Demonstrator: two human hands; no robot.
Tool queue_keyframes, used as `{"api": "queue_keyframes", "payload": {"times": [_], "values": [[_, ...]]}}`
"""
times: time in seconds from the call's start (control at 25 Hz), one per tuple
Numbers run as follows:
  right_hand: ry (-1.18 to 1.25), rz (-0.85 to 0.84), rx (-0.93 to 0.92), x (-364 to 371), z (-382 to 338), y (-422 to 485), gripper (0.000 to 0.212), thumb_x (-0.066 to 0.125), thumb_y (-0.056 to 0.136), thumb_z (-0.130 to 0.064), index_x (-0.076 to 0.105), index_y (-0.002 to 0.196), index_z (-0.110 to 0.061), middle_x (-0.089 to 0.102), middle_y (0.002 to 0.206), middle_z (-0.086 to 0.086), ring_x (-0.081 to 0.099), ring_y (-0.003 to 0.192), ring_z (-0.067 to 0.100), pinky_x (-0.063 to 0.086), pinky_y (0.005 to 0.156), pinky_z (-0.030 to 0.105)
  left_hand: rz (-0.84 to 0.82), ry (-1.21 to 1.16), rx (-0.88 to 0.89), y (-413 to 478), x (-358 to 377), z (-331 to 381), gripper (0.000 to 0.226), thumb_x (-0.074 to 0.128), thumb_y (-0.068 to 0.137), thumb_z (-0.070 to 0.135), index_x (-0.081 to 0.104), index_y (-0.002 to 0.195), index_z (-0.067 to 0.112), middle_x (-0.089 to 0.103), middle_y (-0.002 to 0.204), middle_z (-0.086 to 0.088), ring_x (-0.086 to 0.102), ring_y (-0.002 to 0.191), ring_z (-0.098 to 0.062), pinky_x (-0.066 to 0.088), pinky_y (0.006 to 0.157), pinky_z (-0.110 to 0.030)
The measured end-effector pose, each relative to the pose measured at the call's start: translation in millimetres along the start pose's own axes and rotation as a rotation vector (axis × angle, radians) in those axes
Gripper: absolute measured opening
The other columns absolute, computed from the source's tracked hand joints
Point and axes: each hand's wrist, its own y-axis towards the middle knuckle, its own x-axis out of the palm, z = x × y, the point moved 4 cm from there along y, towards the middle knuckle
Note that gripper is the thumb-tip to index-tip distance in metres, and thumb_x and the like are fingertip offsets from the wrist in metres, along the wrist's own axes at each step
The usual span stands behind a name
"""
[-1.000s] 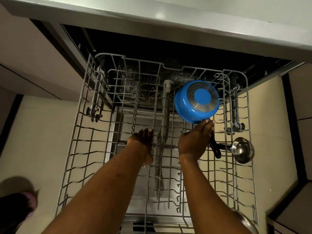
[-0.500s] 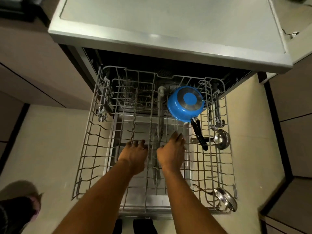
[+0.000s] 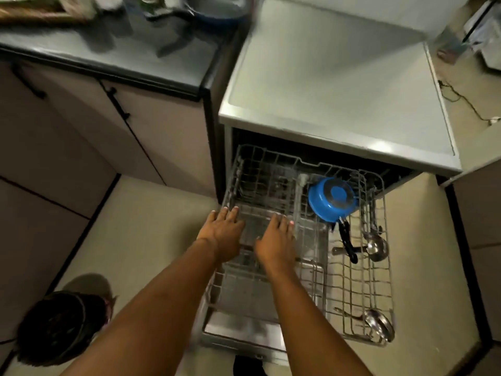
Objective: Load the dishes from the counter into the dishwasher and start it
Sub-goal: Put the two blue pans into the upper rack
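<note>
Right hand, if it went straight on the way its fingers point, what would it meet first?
Likely the rack wires just beyond the right hand, though its height above them is unclear. The blue saucepan lies right of that line.

1. The rack stands pulled out from under the dishwasher top, so a hand can reach into it from above. Only its rear rim sits close to the opening.
2. An upturned blue pan fills the rear right. Its black handle runs forward and ends just beside a ladle that lies along the right rim.
3. A second ladle lies in the front right corner; between the two ladles only wire shows.
4. The left hand and right hand, fingers straight, cover the rack's left and middle.
5. Left of the rack, the floor is open up to the cabinet. A dark round object stands on the floor well apart from the rack.
6. The tabletop carries blurred dishes at its far edge.
</note>
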Motion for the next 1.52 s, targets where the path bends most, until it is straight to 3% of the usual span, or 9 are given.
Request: {"api": "queue_keyframes", "payload": {"times": [0.6,0.8,1.0,1.12,1.2,1.28,1.36,1.44,1.52], "values": [[-0.031,0.122,-0.236,-22.4,-344.8,-42.0,0.077,0.052,0.094,-0.028,0.009,0.155,-0.012,0.007,0.162,0.011,0.003,0.15,0.028,0.015,0.12,0.039,0.232,-0.114,-0.242,-142.4,-103.0,-349.5,0.066,0.044,0.097,0.023,0.017,0.157,0.022,0.001,0.165,-0.009,0.005,0.152,-0.031,0.013,0.121,-0.05],[0.142,0.124,-0.215,-28.5,-387.3,-6.4,0.075,0.054,0.094,-0.027,0.013,0.154,-0.01,0.014,0.161,0.009,0.007,0.149,0.025,0.017,0.12,0.037,0.212,-0.098,-0.195,-119.3,-131.2,-374.2,0.067,0.045,0.098,0.023,0.014,0.157,0.023,0.0,0.166,-0.008,0.005,0.152,-0.03,0.012,0.122,-0.05],[0.543,0.19,-0.132,-64.7,-407.5,62.9,0.063,0.058,0.093,-0.025,0.033,0.148,-0.008,0.039,0.15,0.014,0.038,0.137,0.029,0.033,0.111,0.036,0.205,-0.015,-0.135,-56.4,-183.6,-387.7,0.069,0.048,0.1,0.034,0.011,0.158,0.023,0.003,0.165,-0.008,0.007,0.152,-0.03,0.013,0.121,-0.049],[0.773,0.226,-0.069,-96.2,-413.8,108.7,0.048,0.055,0.096,-0.02,0.045,0.14,-0.005,0.057,0.132,0.014,0.052,0.123,0.029,0.039,0.101,0.034,0.218,-0.002,-0.087,-7.3,-230.7,-384.8,0.069,0.048,0.099,0.038,0.013,0.157,0.022,0.004,0.165,-0.009,0.008,0.151,-0.031,0.014,0.12,-0.049],[0.855,0.248,-0.053,-116.6,-416.0,141.5,0.027,0.054,0.095,-0.016,0.06,0.121,-0.009,0.065,0.103,0.009,0.056,0.106,0.026,0.04,0.09,0.03,0.241,-0.014,-0.063,28.3,-263.1,-380.8,0.07,0.05,0.099,0.04,0.015,0.157,0.022,0.006,0.165,-0.009,0.009,0.151,-0.031,0.015,0.12,-0.05],[0.948,0.27,-0.038,-129.7,-419.3,173.9,0.007,0.054,0.093,-0.014,0.06,0.09,-0.011,0.052,0.079,0.005,0.048,0.084,0.02,0.04,0.078,0.032,0.25,-0.002,-0.059,60.3,-290.4,-378.4,0.074,0.055,0.096,0.043,0.018,0.156,0.021,0.007,0.165,-0.01,0.011,0.15,-0.032,0.017,0.12,-0.051],[1.024,0.269,-0.011,-134.0,-423.9,202.3,0.021,0.055,0.092,-0.013,0.057,0.071,-0.008,0.045,0.071,0.007,0.042,0.071,0.018,0.038,0.069,0.035,0.225,0.033,-0.074,86.8,-310.2,-378.5,0.079,0.061,0.093,0.044,0.019,0.156,0.02,0.007,0.164,-0.011,0.012,0.15,-0.033,0.02,0.119,-0.052],[1.122,0.219,0.019,-135.2,-431.9,224.5,0.027,0.054,0.092,-0.015,0.056,0.065,-0.012,0.051,0.068,0.005,0.047,0.07,0.02,0.04,0.07,0.036,0.17,0.056,-0.099,110.8,-323.9,-382.0,0.085,0.066,0.09,0.044,0.018,0.156,0.02,0.004,0.165,-0.012,0.01,0.15,-0.035,0.02,0.119,-0.054],[1.326,0.131,0.104,-134.0,-440.9,252.9,0.02,0.051,0.097,-0.017,0.066,0.084,-0.013,0.067,0.088,0.013,0.063,0.092,0.029,0.049,0.087,0.042,0.075,0.064,-0.118,136.8,-334.2,-386.6,0.097,0.073,0.085,0.043,0.012,0.157,0.022,-0.002,0.165,-0.012,0.004,0.151,-0.037,0.019,0.119,-0.057]]}}
